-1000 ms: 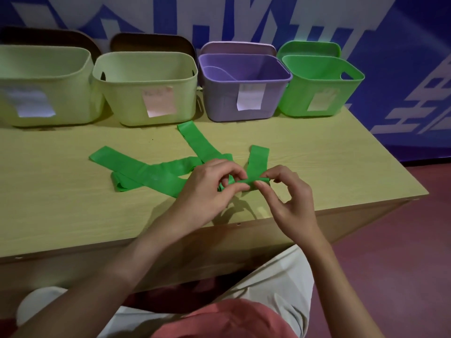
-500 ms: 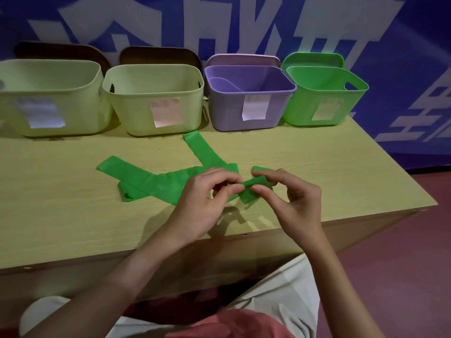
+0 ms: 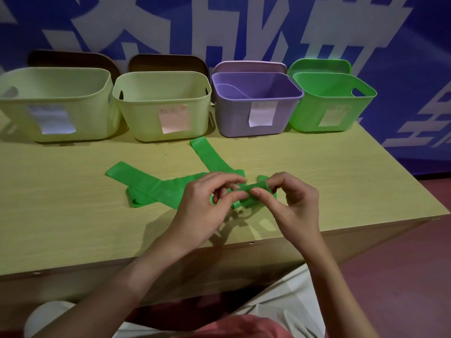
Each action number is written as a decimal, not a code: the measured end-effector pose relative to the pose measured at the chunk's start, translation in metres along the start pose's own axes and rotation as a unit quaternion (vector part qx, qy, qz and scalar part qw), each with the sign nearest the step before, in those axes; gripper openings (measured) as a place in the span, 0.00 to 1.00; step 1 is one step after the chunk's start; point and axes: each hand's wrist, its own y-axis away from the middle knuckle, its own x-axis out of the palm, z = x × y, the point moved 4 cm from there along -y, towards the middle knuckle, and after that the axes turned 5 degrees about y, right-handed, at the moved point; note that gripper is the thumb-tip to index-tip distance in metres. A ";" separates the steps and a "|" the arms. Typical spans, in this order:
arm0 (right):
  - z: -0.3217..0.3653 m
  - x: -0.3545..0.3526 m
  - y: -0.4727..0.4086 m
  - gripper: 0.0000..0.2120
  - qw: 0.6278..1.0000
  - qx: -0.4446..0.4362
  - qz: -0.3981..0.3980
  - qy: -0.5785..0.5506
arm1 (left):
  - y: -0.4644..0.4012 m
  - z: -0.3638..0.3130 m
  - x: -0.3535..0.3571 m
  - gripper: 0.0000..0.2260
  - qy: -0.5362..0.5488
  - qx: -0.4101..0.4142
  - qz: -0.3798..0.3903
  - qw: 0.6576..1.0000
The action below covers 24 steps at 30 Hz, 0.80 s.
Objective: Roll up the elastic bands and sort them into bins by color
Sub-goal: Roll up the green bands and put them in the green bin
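Altogether four plastic bins stand along the back of the pale wooden table (image 3: 73, 215): two pale yellow-green bins (image 3: 56, 106) (image 3: 161, 106), one purple bin (image 3: 256, 106), one bright green bin (image 3: 329, 103). Between the left hand (image 3: 207, 208) and right hand (image 3: 295, 206), both pinching it, sits the partly rolled green elastic band (image 3: 253, 191); its loose tail is shorter than a second ago, while other flat green bands (image 3: 156, 186) lie just left.

Both hands meet over the desk (image 3: 73, 215) near its front edge. The left hand (image 3: 207, 203) and right hand (image 3: 292, 203) pinch a partly rolled green band (image 3: 253, 191) between thumbs and fingertips. More green bands (image 3: 151, 184) lie flat, overlapping, just behind and left of the hands. Along the back stand four bins: two pale yellow-green bins (image 3: 161, 128), a purple bin (image 3: 234, 118) and a green bin (image 3: 307, 113), each with a paper label.
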 end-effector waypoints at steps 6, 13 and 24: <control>-0.002 0.002 -0.001 0.05 0.999 0.010 0.018 -0.028 | 0.000 0.004 -0.002 0.07 0.038 -0.006 -0.012 0.999; -0.003 -0.002 -0.001 0.05 1.000 -0.008 0.017 0.009 | 0.004 0.007 0.004 0.12 0.069 -0.062 0.022 0.995; -0.005 0.002 0.004 0.05 0.999 0.010 0.016 0.041 | 0.007 0.011 0.002 0.07 0.003 -0.001 0.001 1.000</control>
